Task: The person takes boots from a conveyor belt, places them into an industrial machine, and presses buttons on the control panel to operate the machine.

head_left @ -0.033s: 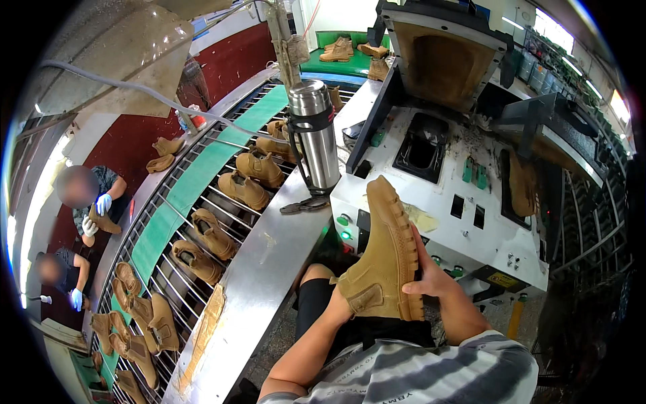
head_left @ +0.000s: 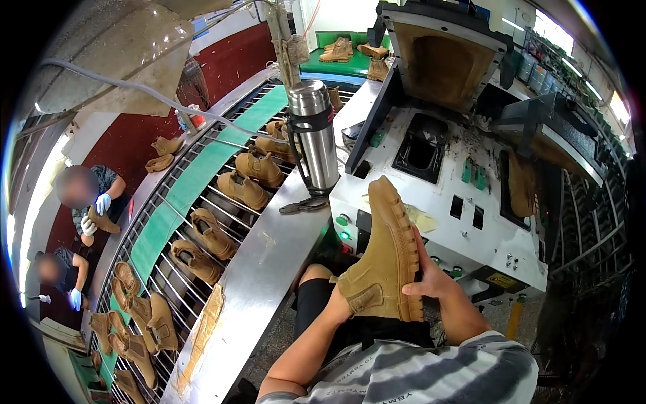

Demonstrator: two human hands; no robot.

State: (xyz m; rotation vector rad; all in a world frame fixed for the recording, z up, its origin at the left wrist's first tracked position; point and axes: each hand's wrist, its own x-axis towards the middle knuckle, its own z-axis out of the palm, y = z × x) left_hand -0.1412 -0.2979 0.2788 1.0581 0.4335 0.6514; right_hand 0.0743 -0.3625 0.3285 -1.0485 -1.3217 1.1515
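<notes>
A tan ankle boot with an elastic side panel is held in front of me, toe up, its chunky lugged sole facing right. My right hand grips the sole from the right, thumb across the edge near the heel. At the lower left of the boot, my left hand meets the shaft opening; its fingers are hidden in or behind the boot. Just beyond the toe stands a white machine with black recessed wells and a raised padded lid.
Left of me, a metal ledge borders a roller conveyor carrying several tan boots and a green strip. A steel flask and dark gloves rest on the ledge. Across the conveyor, two people work, one holding a boot.
</notes>
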